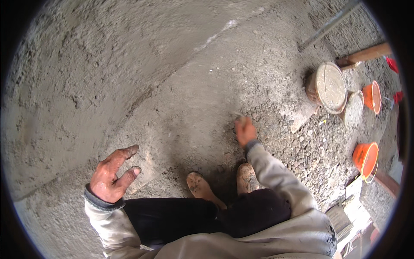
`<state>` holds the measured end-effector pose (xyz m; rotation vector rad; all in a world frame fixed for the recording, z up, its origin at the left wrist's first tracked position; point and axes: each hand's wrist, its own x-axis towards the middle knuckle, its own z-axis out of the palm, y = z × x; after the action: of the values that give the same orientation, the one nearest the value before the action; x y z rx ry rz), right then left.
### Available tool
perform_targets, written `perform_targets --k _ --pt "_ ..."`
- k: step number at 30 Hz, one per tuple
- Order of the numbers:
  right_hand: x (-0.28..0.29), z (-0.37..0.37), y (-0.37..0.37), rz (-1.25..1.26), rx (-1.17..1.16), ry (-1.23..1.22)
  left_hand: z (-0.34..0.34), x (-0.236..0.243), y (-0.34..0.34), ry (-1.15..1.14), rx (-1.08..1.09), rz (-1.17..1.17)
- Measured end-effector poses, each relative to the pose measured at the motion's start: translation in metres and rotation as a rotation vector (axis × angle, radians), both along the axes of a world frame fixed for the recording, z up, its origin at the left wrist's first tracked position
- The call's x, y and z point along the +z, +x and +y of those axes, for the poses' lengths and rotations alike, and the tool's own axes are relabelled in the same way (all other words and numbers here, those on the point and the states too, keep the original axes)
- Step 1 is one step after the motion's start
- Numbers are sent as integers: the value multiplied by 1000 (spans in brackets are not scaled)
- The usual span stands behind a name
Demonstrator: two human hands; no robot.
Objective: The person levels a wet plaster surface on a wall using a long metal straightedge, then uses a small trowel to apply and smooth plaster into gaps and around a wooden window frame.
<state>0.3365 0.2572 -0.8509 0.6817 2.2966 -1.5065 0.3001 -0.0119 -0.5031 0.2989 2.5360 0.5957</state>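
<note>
My left hand [114, 175], wet and smeared with grey, is raised at the left with thumb and fingers apart and nothing between them. Near the middle, low over the ground, my right hand [246, 131] is closed. A thin pale edge shows just beyond its fingers, but blur hides what it belongs to. Around that hand, smooth grey mortar [194, 116] meets loose gravel [297, 146]. The rough cement wall [90, 77] rises beyond my left hand.
My muddy boots [202, 186] stand below my right hand. At the right are a mortar-crusted round tub [331, 87], a grey round lid-like piece [353, 110], an orange bucket [365, 156] and a smaller orange bucket [371, 97]. A metal pole [330, 26] and a wooden beam [366, 54] lean in.
</note>
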Motion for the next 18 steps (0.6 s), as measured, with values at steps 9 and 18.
perform_targets --k 9,18 --pt "-65 12 -64 -95 -125 49 1 -15 -6 -65 -4 67" --pt "1 29 -29 -40 -568 -428 -12 -28 -15 72 108 -63"
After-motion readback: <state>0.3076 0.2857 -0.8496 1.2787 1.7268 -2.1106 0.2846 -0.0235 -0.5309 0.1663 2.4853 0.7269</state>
